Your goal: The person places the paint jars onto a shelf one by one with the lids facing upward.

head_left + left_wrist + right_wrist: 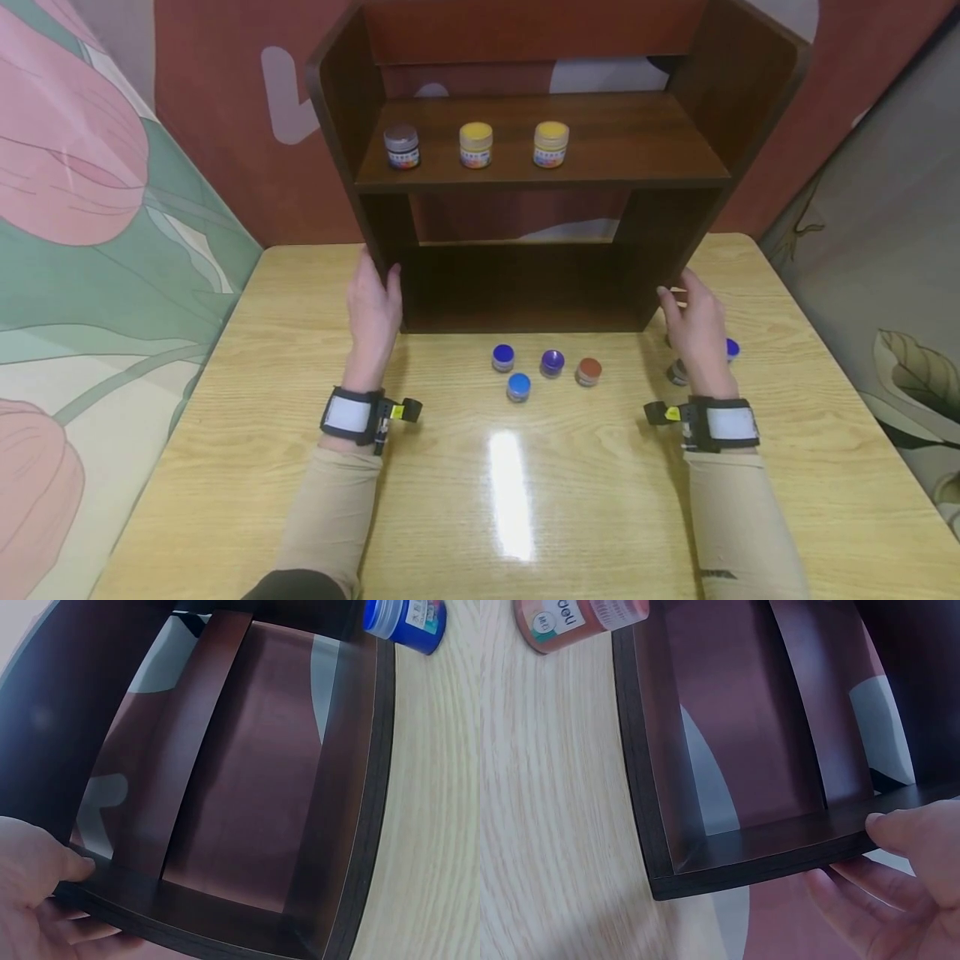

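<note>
head view: left hand (372,312) and right hand (696,329) each grip a side panel of the dark shelf (525,283), thumbs hooked over the front edges. 3 jars (476,145) stand along its upper board.

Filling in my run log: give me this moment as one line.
left hand: grips shelf unit left panel | right hand: grips right panel | shelf: three jars | table: loose jars

Bright overhead glare streaks the table (510,492); wrist views curve, softly blurred.
</note>
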{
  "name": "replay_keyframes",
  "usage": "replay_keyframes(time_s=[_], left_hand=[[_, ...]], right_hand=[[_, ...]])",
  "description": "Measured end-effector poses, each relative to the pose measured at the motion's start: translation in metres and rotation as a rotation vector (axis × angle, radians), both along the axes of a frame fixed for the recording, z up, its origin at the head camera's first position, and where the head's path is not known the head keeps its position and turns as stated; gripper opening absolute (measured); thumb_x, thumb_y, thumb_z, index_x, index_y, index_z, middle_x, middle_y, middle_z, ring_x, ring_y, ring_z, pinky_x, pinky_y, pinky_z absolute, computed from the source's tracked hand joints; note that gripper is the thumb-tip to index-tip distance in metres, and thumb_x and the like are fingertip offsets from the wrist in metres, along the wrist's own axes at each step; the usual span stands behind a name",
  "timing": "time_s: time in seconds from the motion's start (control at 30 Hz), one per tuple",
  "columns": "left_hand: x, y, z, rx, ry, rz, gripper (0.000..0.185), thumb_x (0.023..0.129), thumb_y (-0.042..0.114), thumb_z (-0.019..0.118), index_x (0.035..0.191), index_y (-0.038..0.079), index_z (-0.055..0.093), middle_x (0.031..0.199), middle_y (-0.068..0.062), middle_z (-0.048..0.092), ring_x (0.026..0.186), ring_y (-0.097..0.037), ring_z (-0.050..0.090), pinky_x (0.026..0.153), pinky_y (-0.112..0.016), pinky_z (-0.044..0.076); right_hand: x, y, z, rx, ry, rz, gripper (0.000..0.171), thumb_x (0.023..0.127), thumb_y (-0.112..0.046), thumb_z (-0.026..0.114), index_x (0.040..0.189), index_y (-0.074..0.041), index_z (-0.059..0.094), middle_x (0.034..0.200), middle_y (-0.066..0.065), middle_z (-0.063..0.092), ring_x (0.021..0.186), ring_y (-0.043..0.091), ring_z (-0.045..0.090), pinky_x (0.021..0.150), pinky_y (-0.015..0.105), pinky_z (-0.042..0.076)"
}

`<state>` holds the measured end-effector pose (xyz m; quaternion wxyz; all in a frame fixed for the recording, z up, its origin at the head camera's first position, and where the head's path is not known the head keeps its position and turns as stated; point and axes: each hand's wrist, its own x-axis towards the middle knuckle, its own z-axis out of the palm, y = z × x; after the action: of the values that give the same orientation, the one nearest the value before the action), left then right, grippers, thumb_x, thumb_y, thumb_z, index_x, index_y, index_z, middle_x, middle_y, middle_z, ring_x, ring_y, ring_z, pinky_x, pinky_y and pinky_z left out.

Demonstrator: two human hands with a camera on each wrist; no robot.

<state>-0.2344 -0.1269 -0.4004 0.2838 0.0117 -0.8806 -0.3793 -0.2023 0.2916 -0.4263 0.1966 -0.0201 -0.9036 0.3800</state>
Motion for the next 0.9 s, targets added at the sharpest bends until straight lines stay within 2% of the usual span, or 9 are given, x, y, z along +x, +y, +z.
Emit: replay_keyframes(time_s=[0.3,0.5,0.63,0.7,0.77,0.87,0.9], left_hand=[[0.000,0.000,0.000,0.002,0.005,-0.014,0.039,0.101,0.014,0.056,0.136,-0.002,0.049,0.128,-0.025,0.064,0.119,-0.041,0.063,0.101,-0.051,0.052],[-0.001,0.001,-0.001,-0.003,0.006,-0.013,0.037,0.101,0.014,0.056,0.134,-0.002,0.050,0.125,-0.026,0.065,0.116,-0.042,0.064,0.098,-0.052,0.053],[-0.001,0.001,-0.001,0.001,0.001,-0.012,0.037,0.102,0.015,0.055,0.135,-0.002,0.049,0.125,-0.026,0.065,0.116,-0.042,0.064,0.099,-0.052,0.053],[-0.002,0.001,-0.001,0.001,-0.004,-0.010,0.038,0.102,0.015,0.055,0.135,-0.001,0.049,0.125,-0.027,0.064,0.116,-0.042,0.064,0.099,-0.052,0.053],[-0.002,0.001,-0.001,0.002,-0.006,-0.009,0.038,0.102,0.015,0.055,0.136,-0.001,0.049,0.126,-0.026,0.064,0.116,-0.042,0.064,0.099,-0.052,0.053],[-0.001,0.001,-0.001,-0.001,-0.007,-0.008,0.038,0.102,0.015,0.055,0.136,-0.001,0.049,0.126,-0.026,0.064,0.117,-0.042,0.064,0.100,-0.052,0.053],[-0.001,0.001,-0.001,-0.002,-0.007,-0.007,0.038,0.102,0.015,0.055,0.136,-0.001,0.049,0.125,-0.026,0.064,0.117,-0.042,0.064,0.100,-0.052,0.053]], right_hand=[[-0.001,0.000,0.004,0.020,-0.012,0.002,0.036,0.103,-0.022,0.054,0.133,-0.003,0.055,0.130,0.026,0.062,0.112,0.045,0.065,0.091,0.057,0.056],[0.004,0.002,0.012,0.052,-0.072,0.038,0.042,0.103,-0.026,0.053,0.138,-0.003,0.051,0.132,0.027,0.060,0.116,0.046,0.063,0.093,0.058,0.054],[0.009,0.006,0.019,0.079,-0.102,0.053,0.046,0.104,-0.028,0.051,0.141,-0.001,0.048,0.127,0.029,0.061,0.114,0.047,0.062,0.093,0.060,0.053],[0.011,0.008,0.023,0.095,-0.097,0.042,0.046,0.103,-0.028,0.051,0.139,0.001,0.049,0.121,0.029,0.064,0.108,0.046,0.065,0.087,0.042,0.059],[0.014,0.009,0.027,0.119,-0.079,0.019,0.044,0.103,-0.028,0.053,0.133,0.003,0.052,0.112,0.028,0.067,0.099,0.043,0.068,0.077,0.026,0.056],[0.018,0.011,0.031,0.162,-0.070,0.007,0.037,0.101,-0.029,0.056,0.118,0.003,0.057,0.100,0.026,0.071,0.087,0.039,0.070,0.068,0.019,0.044],[0.020,0.011,0.033,0.176,-0.072,0.013,0.035,0.101,-0.030,0.057,0.114,0.002,0.058,0.097,0.026,0.071,0.087,0.039,0.070,0.069,0.024,0.046]])
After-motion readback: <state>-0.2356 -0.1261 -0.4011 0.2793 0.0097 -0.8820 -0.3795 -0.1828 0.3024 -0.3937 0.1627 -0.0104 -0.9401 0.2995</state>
